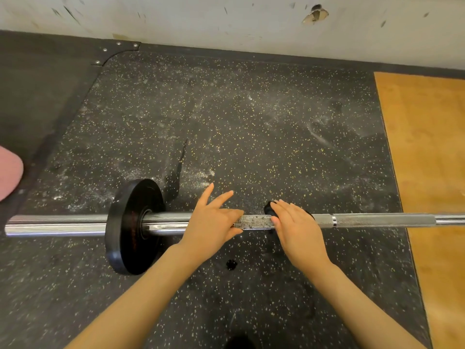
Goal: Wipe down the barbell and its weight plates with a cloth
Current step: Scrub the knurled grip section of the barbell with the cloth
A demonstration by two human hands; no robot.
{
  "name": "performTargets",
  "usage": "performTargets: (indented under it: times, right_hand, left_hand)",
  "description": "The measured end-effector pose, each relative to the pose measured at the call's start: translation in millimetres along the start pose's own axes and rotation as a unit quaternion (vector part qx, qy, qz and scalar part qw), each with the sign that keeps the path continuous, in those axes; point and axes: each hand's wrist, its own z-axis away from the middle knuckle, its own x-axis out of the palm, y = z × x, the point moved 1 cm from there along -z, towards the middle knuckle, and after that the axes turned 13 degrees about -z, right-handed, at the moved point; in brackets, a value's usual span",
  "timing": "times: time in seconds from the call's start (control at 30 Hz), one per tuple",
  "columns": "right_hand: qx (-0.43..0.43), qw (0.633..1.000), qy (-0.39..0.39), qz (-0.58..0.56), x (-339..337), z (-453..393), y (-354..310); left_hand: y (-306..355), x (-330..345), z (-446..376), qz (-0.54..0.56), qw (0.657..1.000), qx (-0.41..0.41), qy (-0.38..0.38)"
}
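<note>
A chrome barbell (372,220) lies across the speckled black rubber floor from left to right. One black weight plate (130,230) sits on its left sleeve. My left hand (214,222) rests on the shaft just right of the sleeve, thumb against the bar and two fingers lifted straight. My right hand (297,222) presses a black cloth (269,209) onto the bar, its fingers lying flat over it; only the cloth's edges show. The stretch of shaft between my hands looks flecked with dark bits.
A scuffed white wall (226,18) runs along the back. A wooden platform panel (427,159) borders the rubber mat on the right. A small black scrap (231,264) lies on the floor near my left forearm. A pink shape (8,172) shows at the left edge.
</note>
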Motion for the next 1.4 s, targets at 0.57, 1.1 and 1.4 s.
performTargets:
  times: [0.57,1.1,1.4]
  right_hand:
    - [-0.008,0.999,-0.050,0.001,-7.5,4.6,-1.1]
    - [-0.024,0.999,-0.008,-0.023,-9.3,32.8,-16.1]
    - [-0.055,0.997,-0.058,-0.007,-15.2,34.2,-13.0]
  left_hand:
    - [2.2,1.1,12.1,0.086,0.996,-0.010,0.010]
    - [19.0,8.7,37.7,0.108,0.994,0.007,0.025]
    - [27.0,3.9,43.8,0.134,0.989,-0.040,0.056]
